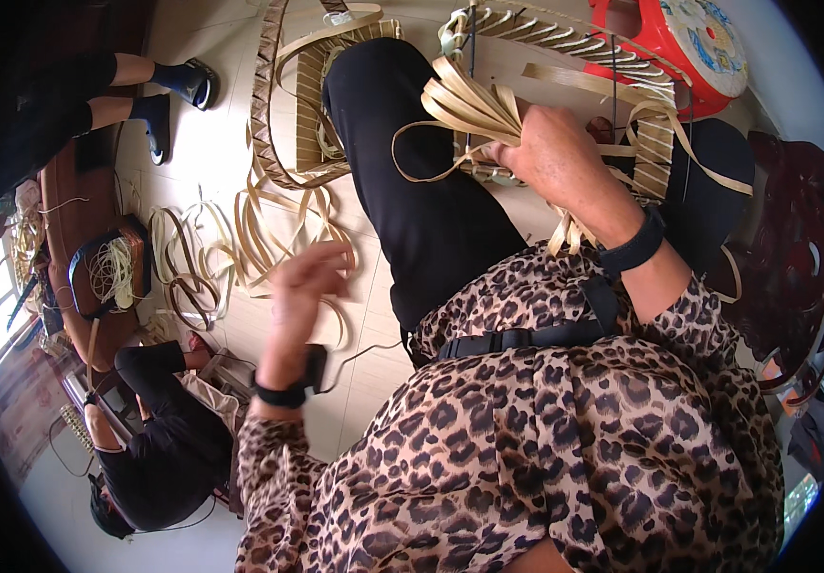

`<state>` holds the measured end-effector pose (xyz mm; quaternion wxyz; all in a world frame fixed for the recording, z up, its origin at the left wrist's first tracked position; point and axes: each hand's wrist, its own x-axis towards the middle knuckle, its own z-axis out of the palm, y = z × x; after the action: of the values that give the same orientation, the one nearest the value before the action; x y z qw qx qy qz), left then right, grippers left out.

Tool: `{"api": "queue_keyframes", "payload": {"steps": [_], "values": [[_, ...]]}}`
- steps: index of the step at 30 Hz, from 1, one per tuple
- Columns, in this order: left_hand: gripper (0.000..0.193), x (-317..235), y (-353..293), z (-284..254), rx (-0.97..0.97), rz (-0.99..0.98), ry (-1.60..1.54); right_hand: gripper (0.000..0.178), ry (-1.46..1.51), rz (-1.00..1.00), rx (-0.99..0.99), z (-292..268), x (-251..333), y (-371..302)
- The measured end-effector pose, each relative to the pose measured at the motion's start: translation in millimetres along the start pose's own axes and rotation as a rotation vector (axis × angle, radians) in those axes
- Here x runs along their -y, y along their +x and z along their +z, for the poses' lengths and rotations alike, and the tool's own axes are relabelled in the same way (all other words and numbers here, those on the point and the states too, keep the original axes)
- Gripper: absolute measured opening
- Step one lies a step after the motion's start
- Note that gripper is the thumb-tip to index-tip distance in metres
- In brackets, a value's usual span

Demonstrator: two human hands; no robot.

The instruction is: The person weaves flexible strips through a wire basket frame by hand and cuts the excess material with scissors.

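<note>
A folded bundle of flat tan weaving strips [474, 103] is gripped in my closed right hand [550, 153], over my black-clad knee. Loops fan out beyond the fist, one hangs to its left, and short ends stick out below it. Just past this hand stands a woven frame basket [655, 158] with pale lashing along its edges and dark upright rods. My left hand [309, 277] is raised at the left, slightly blurred, its fingers loosely bent and apart. No object shows in it. Below it, loose strips [274, 229] lie in loops on the floor.
Another woven basket with a tall handle [264, 105] stands beyond my knee. A red stool [713, 57] is at the far right. Two people are at the left: one shows as legs, one in black [169, 449] sits low. A dark tray of pale cord [111, 272] lies near them.
</note>
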<state>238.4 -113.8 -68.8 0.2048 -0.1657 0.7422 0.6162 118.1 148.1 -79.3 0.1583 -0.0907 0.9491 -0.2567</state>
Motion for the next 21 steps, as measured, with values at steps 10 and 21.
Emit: {"api": "queue_keyframes", "payload": {"steps": [10, 21], "values": [[0.032, -59, 79, 86, 0.326, -0.16, -0.552, 0.029, 0.043, 0.016, 0.029, -6, 10, 3], [0.014, -66, 90, 82, 0.368, -0.299, -0.474, 0.021, 0.033, -0.056, 0.073, -3, 7, 9]]}}
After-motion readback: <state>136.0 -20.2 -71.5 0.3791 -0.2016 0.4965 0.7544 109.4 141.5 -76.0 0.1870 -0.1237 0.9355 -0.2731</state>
